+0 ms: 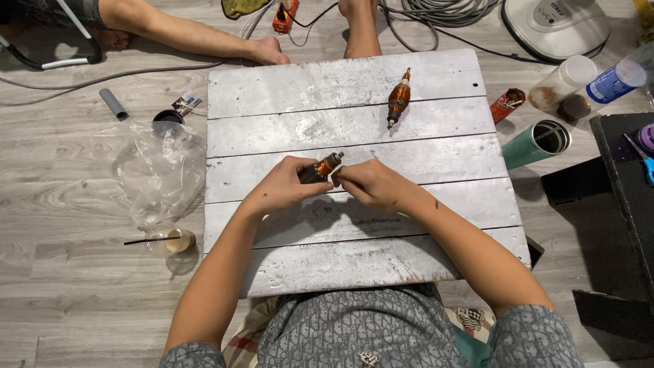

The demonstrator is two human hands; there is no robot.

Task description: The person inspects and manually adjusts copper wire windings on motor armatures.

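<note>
Grey board (pixel 422 225) (second armature (pixel 398 99) beyond); hands (pixel 371 184) grip armature (pixel 323 167).

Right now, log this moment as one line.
left hand: grips copper-wound motor armature | right hand: pinches its end | second armature: on white plank board

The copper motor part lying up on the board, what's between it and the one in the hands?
Nothing: in the head view, only bare silver board separates the lying copper armature from the held armature.

Counter (pixel 354 123): silver-grey painted planks, scuffed. Armature (pixel 398 99) on it: copper-orange windings, dark shaft ends. Second armature (pixel 320 169) between hands: copper, dark end, possibly black. Tumbler (pixel 535 143): teal. Floor (pixel 68 272): pale grey wood-grain. Shirt (pixel 381 327): grey, patterned.
</note>
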